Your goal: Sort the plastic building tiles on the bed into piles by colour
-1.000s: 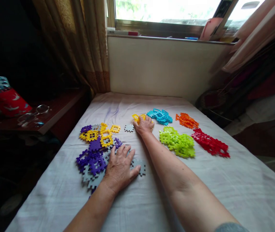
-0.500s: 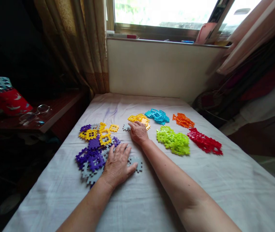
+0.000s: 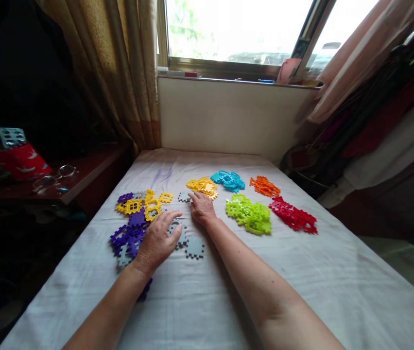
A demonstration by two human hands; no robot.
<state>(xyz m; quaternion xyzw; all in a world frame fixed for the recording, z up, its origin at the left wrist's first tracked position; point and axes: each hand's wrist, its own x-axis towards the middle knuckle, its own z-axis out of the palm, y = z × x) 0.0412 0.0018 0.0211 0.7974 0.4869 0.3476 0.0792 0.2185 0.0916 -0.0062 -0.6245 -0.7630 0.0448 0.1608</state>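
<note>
Thin plastic interlocking tiles with notched edges lie on the sheet in colour groups. My left hand (image 3: 159,239) hovers over the right side of a mixed group of purple tiles (image 3: 129,238) and yellow tiles (image 3: 133,206), fingers apart. Beside its thumb are a grey frame tile (image 3: 182,234) and a solid grey tile (image 3: 194,248). Farther off, my right hand (image 3: 202,208) has its bent fingers together at the right edge of a small grey tile (image 3: 184,196). The grip is partly hidden. Just beyond it sits the yellow pile (image 3: 202,185).
Blue tiles (image 3: 229,180), orange tiles (image 3: 264,186), lime green tiles (image 3: 250,215) and red tiles (image 3: 293,215) lie to the right. On the left, a dark wooden table (image 3: 90,163) holds glasses (image 3: 54,177) and a red container (image 3: 23,161). A wall and window stand behind.
My left hand has moved left and lifted somewhat, uncovering grey tiles. The right hand has drawn back slightly, its fingers bunched at the small grey tile. The camera view has tilted up.
</note>
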